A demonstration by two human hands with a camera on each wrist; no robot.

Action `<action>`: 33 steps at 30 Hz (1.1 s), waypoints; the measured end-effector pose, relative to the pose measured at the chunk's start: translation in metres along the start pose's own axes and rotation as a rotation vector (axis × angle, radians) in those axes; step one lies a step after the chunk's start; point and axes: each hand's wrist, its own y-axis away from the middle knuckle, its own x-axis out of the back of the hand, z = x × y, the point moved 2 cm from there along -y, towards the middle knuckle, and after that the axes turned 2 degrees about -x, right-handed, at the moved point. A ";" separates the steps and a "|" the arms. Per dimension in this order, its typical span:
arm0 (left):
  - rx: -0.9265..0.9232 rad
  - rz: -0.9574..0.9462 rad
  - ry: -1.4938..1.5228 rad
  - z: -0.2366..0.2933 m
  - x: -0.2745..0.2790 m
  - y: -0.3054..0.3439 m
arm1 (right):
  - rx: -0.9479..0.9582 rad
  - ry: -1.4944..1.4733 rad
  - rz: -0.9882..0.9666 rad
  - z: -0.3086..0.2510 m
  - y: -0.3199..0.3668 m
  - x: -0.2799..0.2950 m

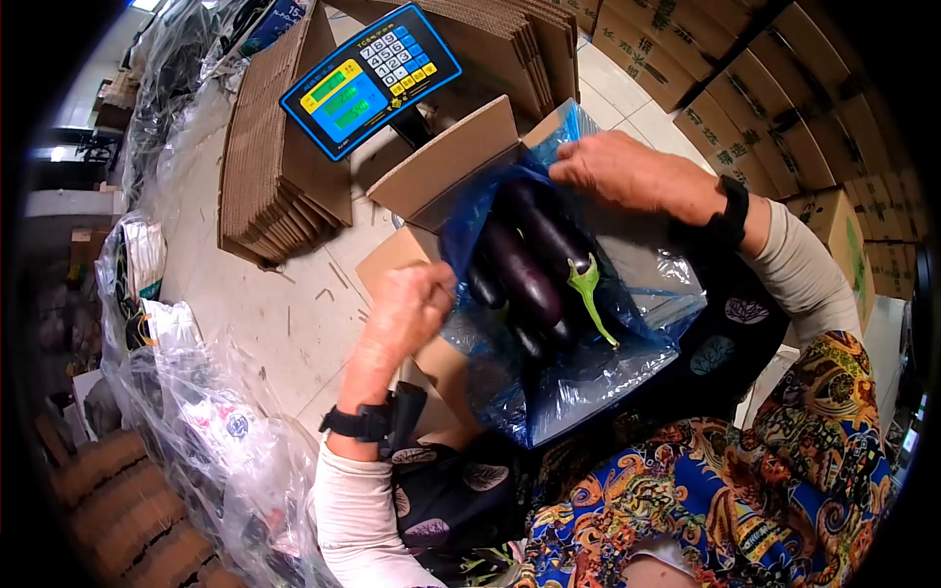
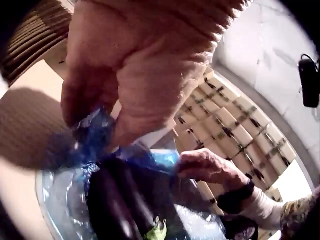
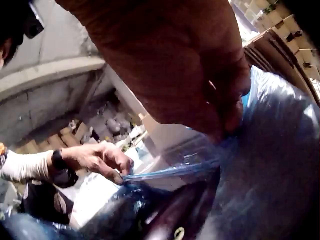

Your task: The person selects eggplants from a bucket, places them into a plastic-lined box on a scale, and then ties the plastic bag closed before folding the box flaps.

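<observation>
Several dark purple eggplants [image 1: 524,274] lie inside a blue plastic bag [image 1: 627,382] that lines an open cardboard box [image 1: 441,171]. One eggplant's green stem [image 1: 585,289] points toward the person. At the box's left side my left hand [image 1: 407,309] pinches the bag's edge, with bunched blue film [image 2: 95,132] between thumb and fingers in the left wrist view. Across the box, at the far right, my right hand [image 1: 627,171] pinches the opposite part of the bag's rim. Between both hands the blue film [image 3: 175,172] is pulled taut over the eggplants in the right wrist view.
A digital scale display [image 1: 371,80] stands just behind the box. Folded cardboard sheets [image 1: 279,167] are stacked at the back left. Printed cartons [image 1: 745,98] pile up at the right. Clear plastic wrapping [image 1: 216,421] lies along the left side.
</observation>
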 end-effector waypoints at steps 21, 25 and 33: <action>0.078 0.137 -0.322 0.037 0.026 0.013 | -0.465 -0.644 0.131 0.059 0.013 0.021; 0.015 0.087 -0.151 0.041 0.014 0.014 | -0.434 -0.993 0.129 0.055 0.005 0.016; 0.043 0.046 -0.117 0.011 -0.021 0.003 | -0.307 -0.034 0.505 0.074 -0.003 0.020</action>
